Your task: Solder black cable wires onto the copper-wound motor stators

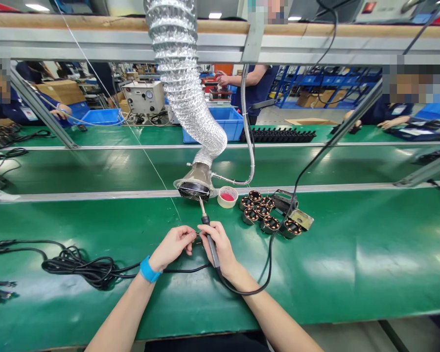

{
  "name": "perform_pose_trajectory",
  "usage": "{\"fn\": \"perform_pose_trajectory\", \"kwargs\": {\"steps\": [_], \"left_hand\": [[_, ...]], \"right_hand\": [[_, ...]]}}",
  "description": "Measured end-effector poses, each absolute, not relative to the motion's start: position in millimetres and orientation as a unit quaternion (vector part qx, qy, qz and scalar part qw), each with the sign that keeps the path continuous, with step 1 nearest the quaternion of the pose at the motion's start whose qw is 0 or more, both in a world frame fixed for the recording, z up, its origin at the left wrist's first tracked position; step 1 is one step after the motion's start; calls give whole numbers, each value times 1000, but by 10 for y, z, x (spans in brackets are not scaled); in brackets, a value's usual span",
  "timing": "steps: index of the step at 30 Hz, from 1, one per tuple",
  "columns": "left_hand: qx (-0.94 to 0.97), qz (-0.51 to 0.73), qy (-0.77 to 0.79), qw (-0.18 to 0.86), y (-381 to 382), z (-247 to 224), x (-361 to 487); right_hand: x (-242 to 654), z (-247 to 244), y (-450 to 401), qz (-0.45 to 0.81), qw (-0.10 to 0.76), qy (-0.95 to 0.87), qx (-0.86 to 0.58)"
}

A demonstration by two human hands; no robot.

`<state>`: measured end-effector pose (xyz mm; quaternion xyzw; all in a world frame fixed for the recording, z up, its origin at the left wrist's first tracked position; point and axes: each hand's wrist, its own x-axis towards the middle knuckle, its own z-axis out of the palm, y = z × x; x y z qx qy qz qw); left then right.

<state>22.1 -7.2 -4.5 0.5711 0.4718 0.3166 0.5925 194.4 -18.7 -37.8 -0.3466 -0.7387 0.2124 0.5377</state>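
Note:
My right hand (221, 247) is wrapped round the handle of a soldering iron (211, 242), its metal tip pointing up and away, below the fume hood. Close beside it, my left hand (174, 246), with a blue band at the wrist, has its thumb and forefinger pinched together. What lies between the fingers is too small to make out. A bundle of black cables (82, 266) rests at the left, and one cable runs under my left wrist toward my right hand. Several copper-wound ring coils (263, 210) sit to the right of the hands.
A fume hood (196, 182) hangs from a foil duct (179, 73) ahead of the hands. Near it are a tape roll (227, 197) and a metal stand (301, 219). The iron's black cord loops across the right side. Other people work beyond the metal frame.

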Motion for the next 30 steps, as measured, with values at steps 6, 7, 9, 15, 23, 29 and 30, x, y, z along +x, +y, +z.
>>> {"fn": "perform_pose_trajectory", "kwargs": {"steps": [6, 7, 9, 15, 23, 29, 30], "left_hand": [[505, 326, 496, 627, -61, -66, 259], [495, 326, 502, 630, -58, -59, 260], [485, 324, 510, 632, -50, -46, 252], [471, 319, 510, 645, -25, -30, 196], [483, 303, 516, 640, -43, 0, 186], [499, 279, 513, 641, -28, -38, 150], [503, 273, 511, 641, -23, -40, 142]], "right_hand": [[1941, -365, -251, 207, 524, -745, -358], [1950, -350, -271, 209, 522, -744, -362], [1970, -318, -314, 219, 517, -740, -370], [1965, -318, -344, 230, 533, -715, -391], [1939, -414, -249, 237, 548, -685, -417], [1963, -352, -299, 242, 549, -681, -419], [1967, -329, -310, 239, 553, -677, -422]]}}
